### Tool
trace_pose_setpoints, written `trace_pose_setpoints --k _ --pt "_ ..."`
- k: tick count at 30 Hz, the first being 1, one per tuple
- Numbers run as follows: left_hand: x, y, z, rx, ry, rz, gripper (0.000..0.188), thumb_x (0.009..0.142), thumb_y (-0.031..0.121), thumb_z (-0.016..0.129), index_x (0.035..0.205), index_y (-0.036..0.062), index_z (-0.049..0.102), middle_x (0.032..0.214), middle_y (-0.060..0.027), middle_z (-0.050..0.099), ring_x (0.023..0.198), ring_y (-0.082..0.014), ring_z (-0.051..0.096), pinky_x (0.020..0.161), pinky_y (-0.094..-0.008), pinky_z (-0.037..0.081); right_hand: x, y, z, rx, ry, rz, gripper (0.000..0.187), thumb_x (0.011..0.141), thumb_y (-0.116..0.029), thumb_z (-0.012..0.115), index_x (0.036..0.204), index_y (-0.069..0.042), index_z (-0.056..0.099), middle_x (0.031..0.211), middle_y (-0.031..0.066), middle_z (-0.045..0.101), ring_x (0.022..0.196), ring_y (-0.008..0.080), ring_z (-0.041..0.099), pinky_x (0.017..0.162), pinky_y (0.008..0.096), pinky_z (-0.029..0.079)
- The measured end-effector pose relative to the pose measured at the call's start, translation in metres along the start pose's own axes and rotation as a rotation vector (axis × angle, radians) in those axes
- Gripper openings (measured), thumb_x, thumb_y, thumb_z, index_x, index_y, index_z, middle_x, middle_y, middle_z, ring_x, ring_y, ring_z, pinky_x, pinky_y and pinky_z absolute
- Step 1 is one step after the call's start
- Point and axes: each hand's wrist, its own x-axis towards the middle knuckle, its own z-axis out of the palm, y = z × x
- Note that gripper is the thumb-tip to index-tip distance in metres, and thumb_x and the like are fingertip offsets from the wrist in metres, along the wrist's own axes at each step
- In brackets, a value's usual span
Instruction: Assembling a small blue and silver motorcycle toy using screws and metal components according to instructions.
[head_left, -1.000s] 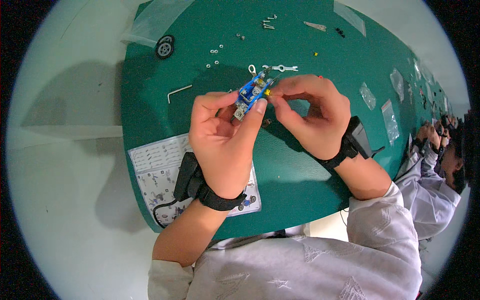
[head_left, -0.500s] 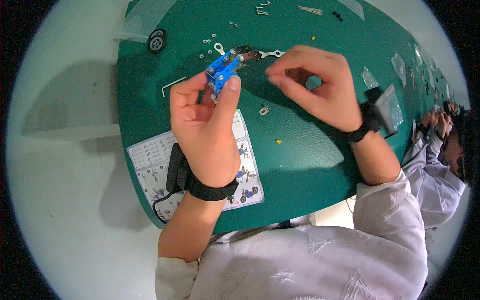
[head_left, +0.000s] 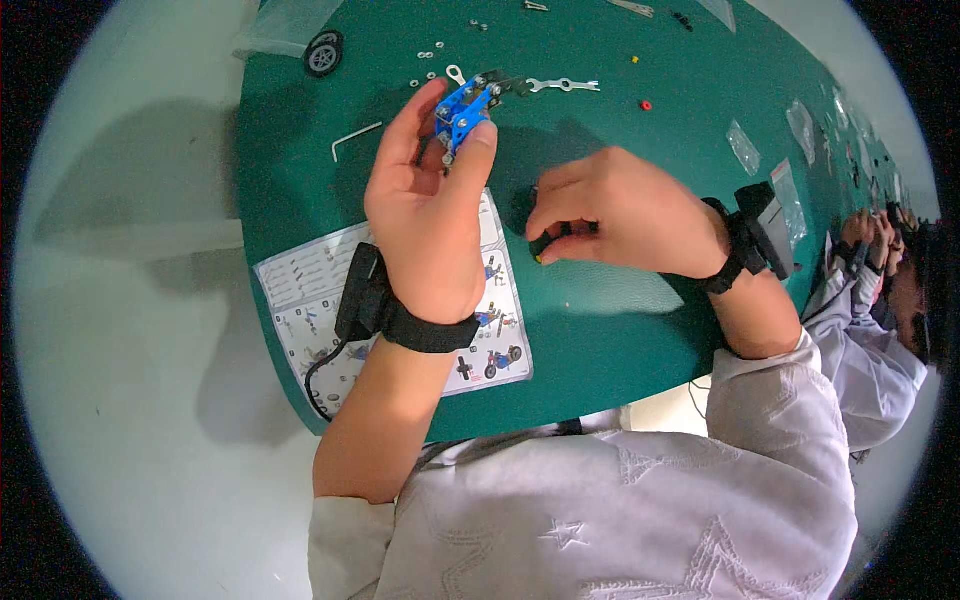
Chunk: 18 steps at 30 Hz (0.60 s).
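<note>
My left hand (head_left: pixel 430 220) is closed around a blue metal model frame (head_left: pixel 463 118), with silver screws and dark plates at its far end. Thumb and fingers pinch the frame at its sides, above the table. Lower and to the right, my right hand (head_left: pixel 625 215) is down by the table top with its fingers curled. At its thumb tip shows a small yellow part (head_left: pixel 540 259), mostly covered by the fingers. A flat silver spanner (head_left: pixel 563 86) lies beyond the frame, and a ring-ended metal piece (head_left: pixel 456 74) lies just behind it.
A printed instruction sheet (head_left: pixel 410 375) lies under my left forearm. Around it are an L-shaped hex key (head_left: pixel 355 140), black wheels (head_left: pixel 323 55), small nuts (head_left: pixel 425 55), a red part (head_left: pixel 646 105) and plastic bags (head_left: pixel 790 200). Another person's hands (head_left: pixel 875 240) work at far right.
My right hand has come down and nearer, onto the small yellow part. The red part, hidden before, now shows. My left hand still holds the blue frame; the view has shifted slightly.
</note>
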Motion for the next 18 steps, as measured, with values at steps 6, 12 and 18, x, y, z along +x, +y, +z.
trace_pose_setpoints --k 6,12,18 --pt "0.000 0.001 0.001 -0.021 0.007 -0.052 0.039 0.090 0.002 0.068 0.126 -0.0032 0.056 0.112 -0.0061 0.065 0.101 -0.0106 0.059 0.091 -0.0248 0.046 -0.006 -0.017 -0.002 -0.242 -0.084 -0.027 0.012 0.078 -0.015 0.068 0.077 -0.006 0.063 0.081 0.0085 0.060 0.073 0.0309 0.063 0.062 0.0425 0.051" --pt "0.003 0.004 0.005 -0.091 -0.002 -0.081 0.037 0.092 0.003 0.065 0.126 -0.0039 0.054 0.112 -0.0104 0.065 0.104 -0.0144 0.062 0.094 -0.0263 0.048 -0.002 -0.016 0.005 -0.179 0.030 -0.130 0.012 0.077 -0.011 0.067 0.074 -0.004 0.058 0.079 0.0081 0.059 0.066 0.0287 0.063 0.056 0.0390 0.051" --pt "0.000 0.009 0.009 -0.103 0.017 -0.129 0.035 0.093 0.002 0.063 0.126 -0.0042 0.053 0.116 -0.0137 0.063 0.107 -0.0219 0.064 0.094 -0.0323 0.053 -0.004 0.008 -0.010 0.491 0.219 -0.016 0.010 0.078 -0.003 0.071 0.088 -0.003 0.068 0.080 0.0019 0.067 0.069 0.0106 0.064 0.060 0.0249 0.052"
